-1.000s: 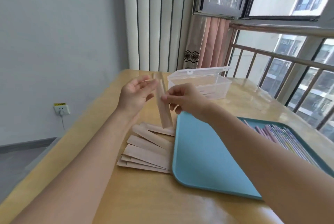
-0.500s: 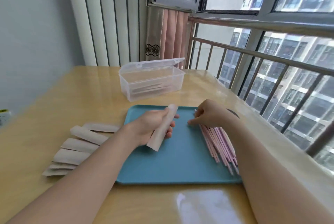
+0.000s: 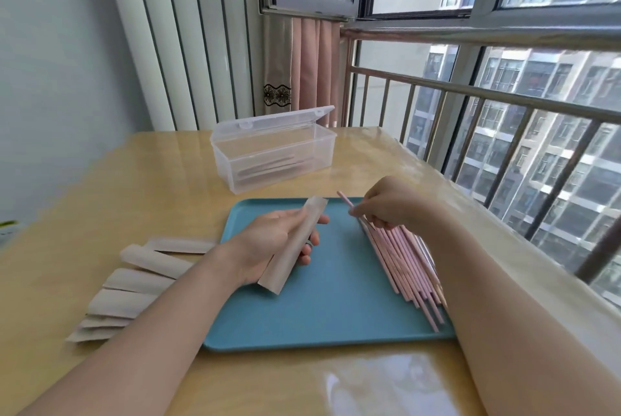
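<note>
Tan paper sleeve [image 3: 295, 246] tilted; pink stick [image 3: 345, 201] angled up

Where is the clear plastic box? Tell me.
Head view, upper middle: the clear plastic box stands open on the table, just beyond the blue tray.

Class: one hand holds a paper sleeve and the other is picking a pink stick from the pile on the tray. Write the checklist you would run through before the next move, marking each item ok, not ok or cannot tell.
1. Left hand grips the paper sleeve firmly: ok.
2. Right hand pinches a single pink stick, with its tip raised off the pile: ok.
3. Sleeve's mouth is open to take the stick: cannot tell.
4. Stick tip is lined up with the sleeve's end: not ok, they are apart.
5. Remaining sticks lie on the blue tray: ok.
6. Clear box has its lid up: ok.
</note>
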`<state>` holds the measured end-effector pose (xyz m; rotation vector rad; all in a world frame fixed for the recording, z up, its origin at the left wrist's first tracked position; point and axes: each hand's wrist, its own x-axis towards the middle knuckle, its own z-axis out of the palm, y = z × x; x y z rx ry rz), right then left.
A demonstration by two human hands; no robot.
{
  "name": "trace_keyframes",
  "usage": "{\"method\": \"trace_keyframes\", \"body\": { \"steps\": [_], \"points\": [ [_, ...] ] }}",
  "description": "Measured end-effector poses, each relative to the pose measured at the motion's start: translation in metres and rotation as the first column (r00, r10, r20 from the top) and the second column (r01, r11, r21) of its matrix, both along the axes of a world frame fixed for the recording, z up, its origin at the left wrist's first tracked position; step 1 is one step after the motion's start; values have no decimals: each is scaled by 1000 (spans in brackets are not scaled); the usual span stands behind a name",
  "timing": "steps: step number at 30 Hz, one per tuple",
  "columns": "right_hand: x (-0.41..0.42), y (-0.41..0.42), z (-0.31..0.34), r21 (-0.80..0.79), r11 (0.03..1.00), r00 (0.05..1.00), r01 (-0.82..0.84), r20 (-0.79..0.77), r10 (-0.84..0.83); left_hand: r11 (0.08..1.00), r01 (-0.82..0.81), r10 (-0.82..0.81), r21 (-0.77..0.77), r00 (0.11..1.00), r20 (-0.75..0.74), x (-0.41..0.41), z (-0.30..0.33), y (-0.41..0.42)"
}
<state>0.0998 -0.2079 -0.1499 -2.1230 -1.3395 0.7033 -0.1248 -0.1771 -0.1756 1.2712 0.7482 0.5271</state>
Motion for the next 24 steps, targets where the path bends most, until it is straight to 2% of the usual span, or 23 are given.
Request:
{"method": "trace_keyframes", "body": {
  "steps": [1,3,4,6,8,12,19,24],
  "points": [
    [0,-2,2,85,996,983,-5,-183,20,1000,0,0,-4,1000,-2,1,-1,0],
    [-2,-5,9,257,966,831,25,-543,123,1000,-4,4,-10,1000,-4,2,-2,1],
    [-3,-6,12,326,943,723,69,-667,178,1000,-7,7,-15,1000,-5,2,-2,1],
    [-8,-6,17,416,890,558,187,-790,252,1000,-6,5,-14,1000,-8,2,-3,1],
    [-12,-6,18,451,843,493,291,-826,272,1000,15,-15,3,1000,-22,2,-2,0],
    [-12,-4,13,463,795,480,392,-840,252,996,82,-81,18,996,-36,-1,1,-2],
    [-7,-1,9,463,779,504,423,-835,222,991,126,-124,51,992,-35,-3,2,-3],
    [-5,0,8,456,814,544,359,-811,214,991,115,-114,62,993,-18,-3,2,-2]
  ]
}}
